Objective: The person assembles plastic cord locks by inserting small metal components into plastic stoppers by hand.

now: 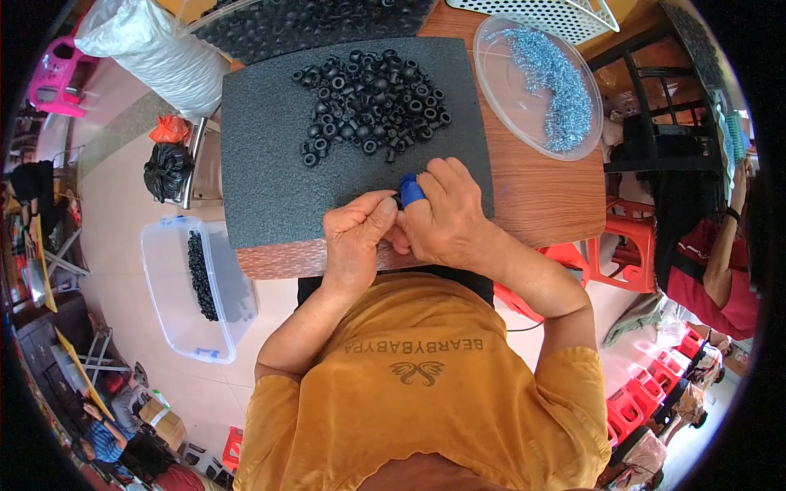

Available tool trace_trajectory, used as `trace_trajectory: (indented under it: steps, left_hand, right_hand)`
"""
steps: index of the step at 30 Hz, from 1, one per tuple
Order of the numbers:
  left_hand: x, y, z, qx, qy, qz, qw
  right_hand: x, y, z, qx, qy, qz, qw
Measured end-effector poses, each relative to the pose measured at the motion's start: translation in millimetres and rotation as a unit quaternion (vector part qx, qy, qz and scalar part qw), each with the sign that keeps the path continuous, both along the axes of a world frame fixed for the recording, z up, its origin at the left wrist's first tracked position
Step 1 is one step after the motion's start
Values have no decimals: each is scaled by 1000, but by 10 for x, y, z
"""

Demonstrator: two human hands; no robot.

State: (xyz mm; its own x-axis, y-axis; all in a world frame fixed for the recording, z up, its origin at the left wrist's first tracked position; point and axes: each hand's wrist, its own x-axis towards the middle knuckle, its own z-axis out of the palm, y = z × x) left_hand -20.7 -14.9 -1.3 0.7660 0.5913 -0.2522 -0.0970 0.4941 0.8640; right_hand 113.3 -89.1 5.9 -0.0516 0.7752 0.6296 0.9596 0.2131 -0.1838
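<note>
Head view is showing both hands meeting at the near edge of a dark foam mat [270,164] that is lying on a wooden table [548,196]. The left hand [354,239] is curling almost closed, thumb and forefinger pinching something small and black at their tips; it is mostly hidden, so whether it is one of the rubber rings cannot be told for sure. The right hand [446,217] is wrapping tightly around a blue tool [411,189], only whose blue end is peeking out above the knuckles. The two hands are touching, with the blue tip right against the left fingertips.

A heap of black rubber rings [370,100] is sitting toward the far edge of the mat, well apart from the hands. A clear round tray [501,90] of small bluish screws [557,82] is resting at the table's far right corner. A clear plastic bin [176,303] holding more black pieces is standing on the floor off the left edge.

Doing this well probably means keeping the small piece square to the blue tip, pressing steadily rather than hard, and bracing both wrists on the mat's near edge so nothing slips.
</note>
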Motion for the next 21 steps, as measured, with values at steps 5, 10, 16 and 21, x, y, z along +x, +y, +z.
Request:
trace_trajectory:
  steps: [5, 10, 16, 21]
  left_hand:
    - [-3, -45, -31, 25, -2, 24, 999]
    - [1, -99, -51, 73, 6, 30, 997]
    - [-9, -67, -65, 67, 18, 2, 998]
    - [-77, 38, 59, 182, 90, 36, 978]
  right_hand:
    - [23, 26, 51, -18, -10, 47, 999]
    - [25, 18, 98, -21, -16, 92, 995]
    - [65, 13, 64, -16, -50, 86, 995]
    - [212, 67, 92, 24, 2, 59, 998]
